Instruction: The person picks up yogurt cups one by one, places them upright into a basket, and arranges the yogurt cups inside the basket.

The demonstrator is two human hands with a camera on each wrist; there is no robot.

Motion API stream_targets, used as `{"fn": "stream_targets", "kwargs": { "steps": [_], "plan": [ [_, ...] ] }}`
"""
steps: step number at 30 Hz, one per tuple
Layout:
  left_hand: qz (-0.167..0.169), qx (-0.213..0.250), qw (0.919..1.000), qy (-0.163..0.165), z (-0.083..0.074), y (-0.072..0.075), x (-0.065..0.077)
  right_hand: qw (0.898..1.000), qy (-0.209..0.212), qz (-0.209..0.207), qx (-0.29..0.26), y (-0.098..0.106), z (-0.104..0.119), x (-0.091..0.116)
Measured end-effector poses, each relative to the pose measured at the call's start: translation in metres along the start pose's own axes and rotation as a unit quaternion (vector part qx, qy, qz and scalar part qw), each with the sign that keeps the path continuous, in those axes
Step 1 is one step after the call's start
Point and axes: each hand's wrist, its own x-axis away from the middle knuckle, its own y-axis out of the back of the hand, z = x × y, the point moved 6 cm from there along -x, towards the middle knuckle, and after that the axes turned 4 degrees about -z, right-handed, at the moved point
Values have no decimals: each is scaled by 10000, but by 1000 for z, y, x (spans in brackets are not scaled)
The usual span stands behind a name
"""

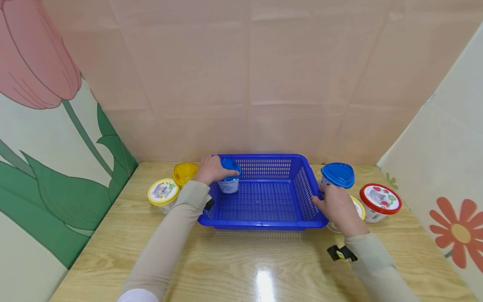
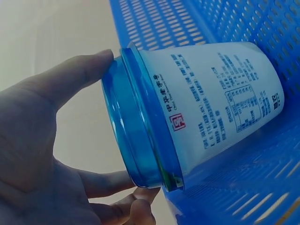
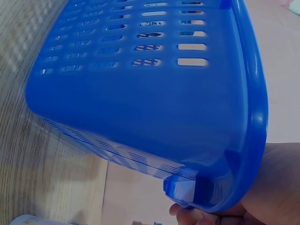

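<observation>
My left hand (image 1: 213, 169) pinches the blue lid of a white paper tub (image 1: 229, 186) between thumb and fingers. That tub stands at the left end inside a blue plastic basket (image 1: 260, 224). Up close in the left wrist view, the tub (image 2: 220, 105) has printed text on its side, and the thumb and fingertips lie on opposite sides of the lid. My right hand (image 1: 341, 209) grips the basket's right rim. In the right wrist view its fingers (image 3: 190, 215) curl under the rim near a corner.
Right of the basket stand a blue-lidded tub (image 1: 338, 175), a red-lidded tub (image 1: 380, 199) and a yellow-lidded tub (image 1: 358, 206), partly hidden by my right hand. On the left are a yellow-lidded tub (image 1: 164, 191) and a container with a clear yellow lid (image 1: 185, 173). A wall (image 1: 249, 84) rises behind the basket.
</observation>
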Motion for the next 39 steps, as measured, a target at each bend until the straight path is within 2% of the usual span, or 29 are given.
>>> {"fn": "stream_targets", "kwargs": {
  "steps": [20, 29, 39],
  "plan": [
    [-54, 228, 9997, 54, 1, -1, -1, 10000, -34, -2, 61, -2, -1, 1],
    [-81, 99, 9999, -3, 1, -1, -2, 10000, -20, -20, 80, -2, -2, 1],
    [-54, 154, 9999, 16, 2, -2, -2, 9998, -78, 49, 150, -3, -3, 0]
  ]
}}
